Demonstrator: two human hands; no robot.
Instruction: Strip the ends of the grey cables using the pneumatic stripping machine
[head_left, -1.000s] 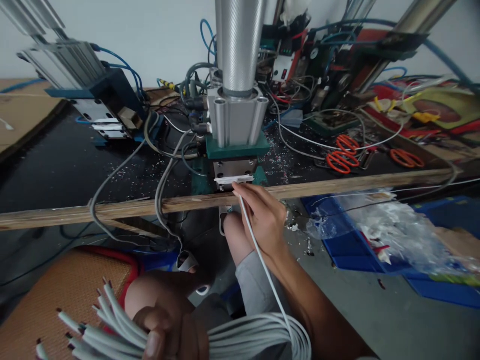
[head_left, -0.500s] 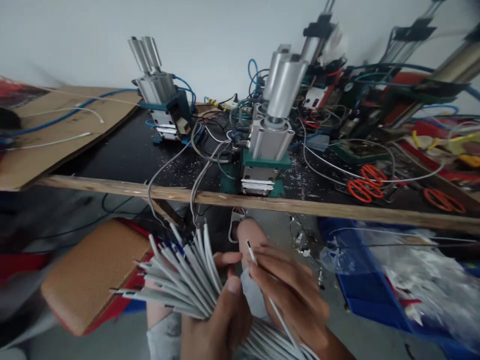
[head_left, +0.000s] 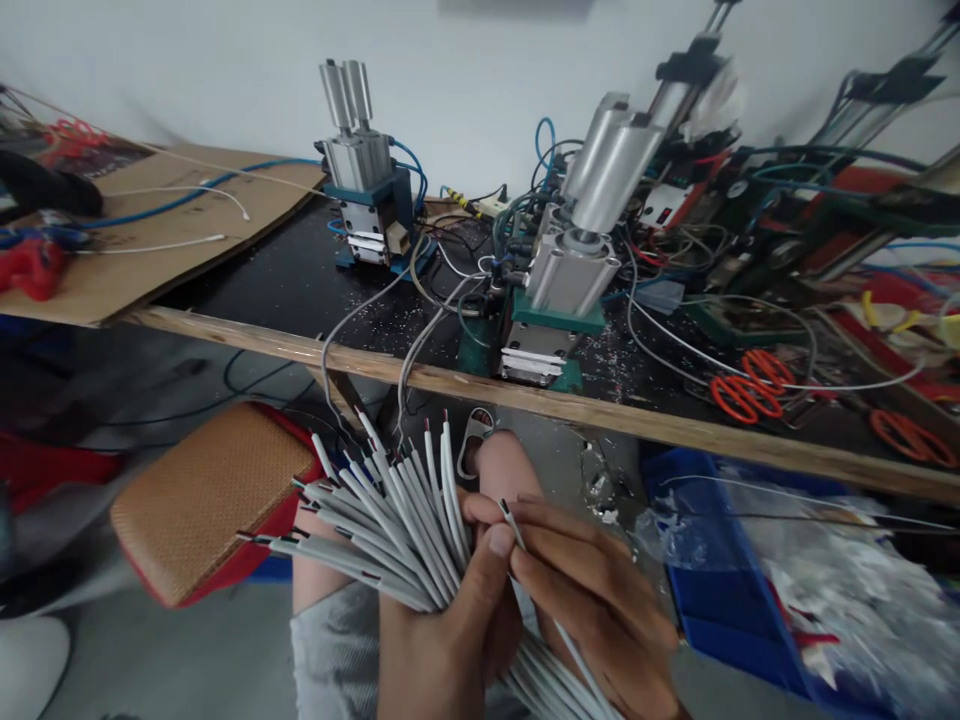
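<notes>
A thick bundle of light grey cables [head_left: 397,520] lies across my lap, with dark and reddish wire ends showing at the cut tips. My left hand [head_left: 457,620] is wrapped round the bundle, its thumb raised toward the other hand. Between the fingers of my right hand [head_left: 592,570] is a single grey cable [head_left: 570,650], its tip sticking up with small dark wires exposed. My left thumb and index finger are at this tip, right against the right hand's fingers. The rest of the bundle runs below my right hand, partly hidden by it.
Ahead stands a black workbench [head_left: 270,265] with a wooden edge, carrying a pneumatic machine [head_left: 559,290] and a smaller one [head_left: 367,190]. A brown woven stool seat [head_left: 214,500] is at left. A blue bin [head_left: 720,600] with plastic scraps stands at right. Orange coiled hoses [head_left: 750,385] lie on the bench.
My hands have come together, the left thumb and index finger closing in on the single cable's tip. The view has shifted, so the bench and machines appear farther right.
</notes>
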